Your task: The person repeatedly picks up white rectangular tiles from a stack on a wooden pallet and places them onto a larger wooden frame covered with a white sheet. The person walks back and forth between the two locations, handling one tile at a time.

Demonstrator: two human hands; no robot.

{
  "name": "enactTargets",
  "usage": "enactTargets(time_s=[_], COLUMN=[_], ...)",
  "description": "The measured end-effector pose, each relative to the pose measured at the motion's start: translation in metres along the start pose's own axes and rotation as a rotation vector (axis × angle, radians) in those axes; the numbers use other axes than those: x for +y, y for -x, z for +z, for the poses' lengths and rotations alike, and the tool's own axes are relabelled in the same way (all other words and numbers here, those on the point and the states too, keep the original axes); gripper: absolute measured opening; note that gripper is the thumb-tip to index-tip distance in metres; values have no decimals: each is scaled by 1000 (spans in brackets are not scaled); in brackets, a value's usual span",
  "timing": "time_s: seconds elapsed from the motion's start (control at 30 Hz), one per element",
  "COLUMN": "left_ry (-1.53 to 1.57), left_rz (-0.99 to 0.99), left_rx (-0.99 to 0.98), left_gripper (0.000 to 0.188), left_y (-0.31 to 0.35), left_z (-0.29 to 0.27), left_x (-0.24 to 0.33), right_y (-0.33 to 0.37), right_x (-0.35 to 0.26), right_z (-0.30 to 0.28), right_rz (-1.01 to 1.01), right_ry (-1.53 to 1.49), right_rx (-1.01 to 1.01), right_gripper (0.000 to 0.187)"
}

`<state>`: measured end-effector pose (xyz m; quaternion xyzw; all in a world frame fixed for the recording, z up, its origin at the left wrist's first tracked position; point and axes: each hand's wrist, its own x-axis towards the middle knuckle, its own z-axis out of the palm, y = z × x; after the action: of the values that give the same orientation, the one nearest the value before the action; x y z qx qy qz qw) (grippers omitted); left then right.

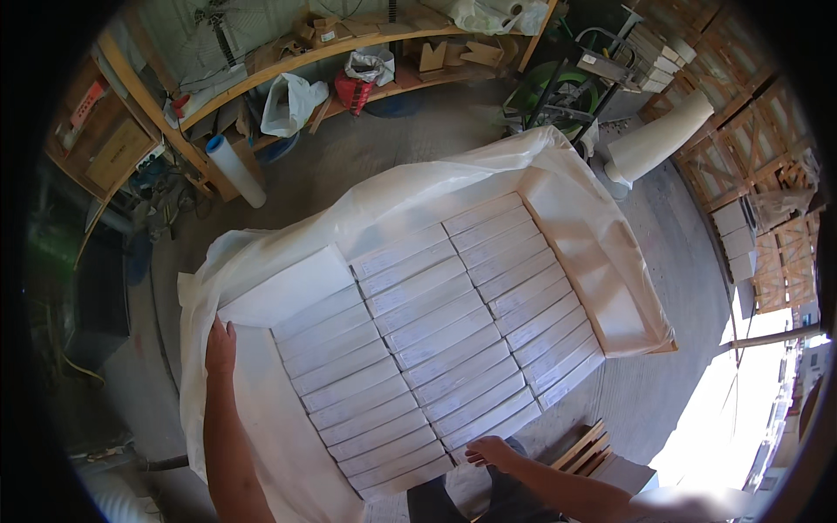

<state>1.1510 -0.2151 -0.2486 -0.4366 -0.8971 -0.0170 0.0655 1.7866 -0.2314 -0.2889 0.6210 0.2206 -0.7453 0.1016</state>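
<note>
Head view: the step in hand seems to be settling a smooth, flat white rectangular panel [283, 286], at nine o'clock, beside three columns of slim white rectangular cartons [446, 349] mid-picture. The left hand [221, 350], at eight, is at the panel's corner; whether it pinches anything, I cannot tell. The right hand [492, 451], at five, is loosely spread, nothing visible in it. Shifting the panel would call for a sure edge grip. The cartons look closely packed, creased whitish plastic sheeting [392, 196] rising beyond them at twelve.
</note>
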Motion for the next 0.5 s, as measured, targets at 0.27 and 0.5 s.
enactTargets(time_s=[0.27,0.5], left_ry=[169,551], left_rz=[138,-13], left_rx=[-22,-667], left_gripper=[63,54], left_y=[164,435], left_z=[-32,-11], left_x=[174,242], right_y=[25,42], right_x=[90,99], right_z=[-134,-198], right_rz=[-41,-111], right_ry=[-89,-175], right_rx=[246,172], right_gripper=[28,24])
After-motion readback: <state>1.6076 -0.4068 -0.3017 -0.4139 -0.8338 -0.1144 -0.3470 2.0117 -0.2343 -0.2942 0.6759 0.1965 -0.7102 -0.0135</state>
